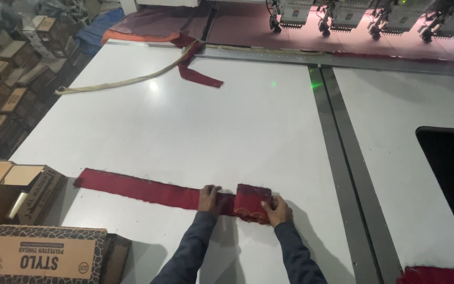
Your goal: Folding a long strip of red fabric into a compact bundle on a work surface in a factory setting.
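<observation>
Red fabric strip (143,188), lying flat on the white counter (227,126) and running from near the cardboard boxes (22,210) at my left toward my hands. Its right end is wound into a small roll (252,202) with embroidered edging visible on the lower side. My left hand (209,199) lies palm down on the flat part of the strip, just beside the roll, fingers spread and pressing rather than closed around anything. My right hand (276,210) is in a closed grip on the right end of the roll, thumb on top and fingers curled at its side. Both forearms wear dark sleeves (290,252).

Farther up the counter, well apart from my hands, a cream cord (127,81) trails across the surface beside a short red scrap (198,76). A grey metal rail (342,173) crosses the counter to my right. Along the far edge stands a row of embroidery machine heads (374,16) over a stretch of reddish cloth (248,26). Another bit of red fabric (437,274) shows at the lower right corner.
</observation>
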